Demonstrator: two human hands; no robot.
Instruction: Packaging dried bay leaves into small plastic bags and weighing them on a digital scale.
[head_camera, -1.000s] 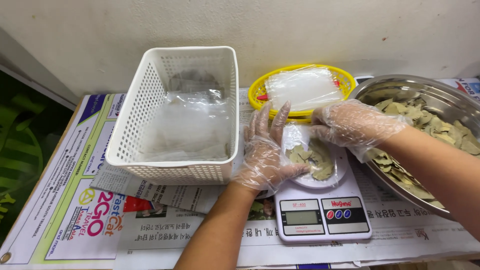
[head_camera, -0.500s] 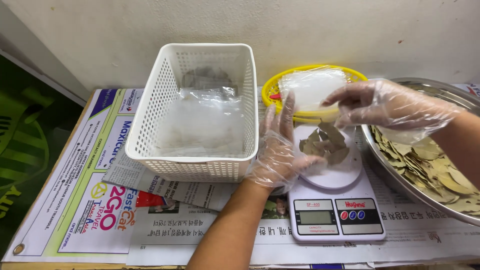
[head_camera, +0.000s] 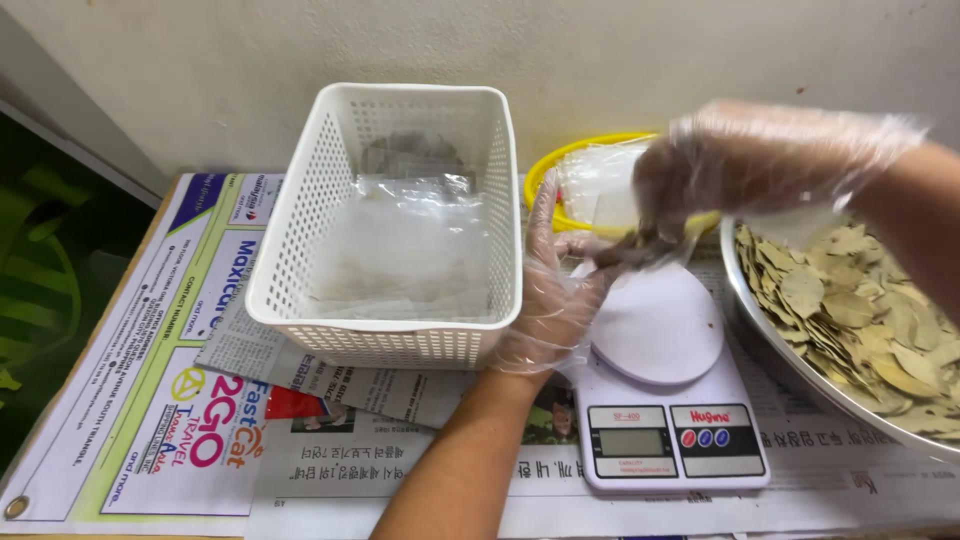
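Standing on the newspaper-covered counter (head_camera: 420, 470) is one small digital kitchen scale (head_camera: 665, 400), white with a round pale platform, and everything else is placed from it. Two hands are in view, both in thin clear plastic gloves. One left hand (head_camera: 555, 290) rests at the scale's left edge, upright on its side, fingers (head_camera: 543, 215) straight and close together, palm facing the platform; it holds nothing, though the fingertips look to meet the bunch the other hand carries. One right hand (head_camera: 720, 175) hovers just above the far edge of the platform, blurred, its fingers pinched down around a small bunch of dried leaves (head_camera: 640, 245); that bunch hangs above the platform's far left rim, and whether it touches the platform cannot be told. The platform itself carries no leaves.

To the right of the scale sits one large metal bowl (head_camera: 775, 345), partly cut off by the frame edge, filled with many dried brown-green leaves (head_camera: 860, 310), too many to count. Behind the scale lies one yellow round tray (head_camera: 560, 165) with a stack of clear plastic bags (head_camera: 600, 185) on it; their number cannot be told. To the left of the scale stands one white perforated plastic basket (head_camera: 390, 230), touching the left wrist area, with clear filled bags (head_camera: 410, 250) lying inside, overlapped so the count is unclear
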